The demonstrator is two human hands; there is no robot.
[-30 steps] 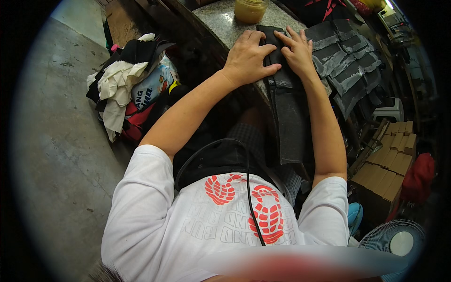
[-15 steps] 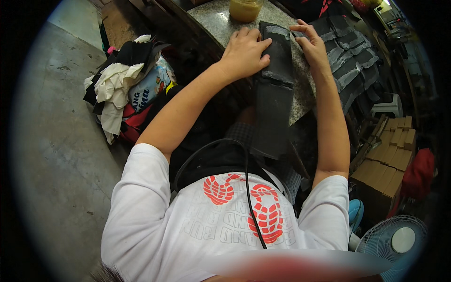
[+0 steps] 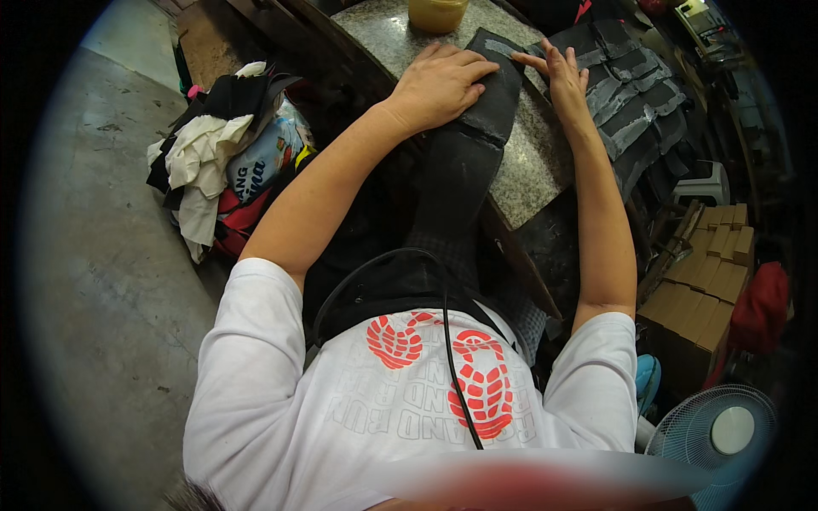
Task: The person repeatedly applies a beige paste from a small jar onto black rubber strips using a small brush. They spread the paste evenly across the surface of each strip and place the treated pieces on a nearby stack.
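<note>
A long black strip of fabric-like material lies slantwise over the near edge of a speckled stone tabletop, and its lower part hangs toward my lap. A whitish, smeared patch marks its far end. My left hand rests on the strip with fingers spread and thumb stretched out. On the strip's right side, my right hand has its fingers extended, the index fingertip at the far end beside the pale patch. Nothing shows in its fingers. Beyond the strip stands a jar of yellowish paste.
Right of my hand, a pile of black pieces with pale smears covers the table's side. Stacked brown cardboard boxes and a fan stand farther right. To the left, a bag lies with crumpled cloths.
The black strip's hanging end has swung left, so it lies more slanted. My right hand's fingers have opened out, and the index finger has moved left onto the strip's far end.
</note>
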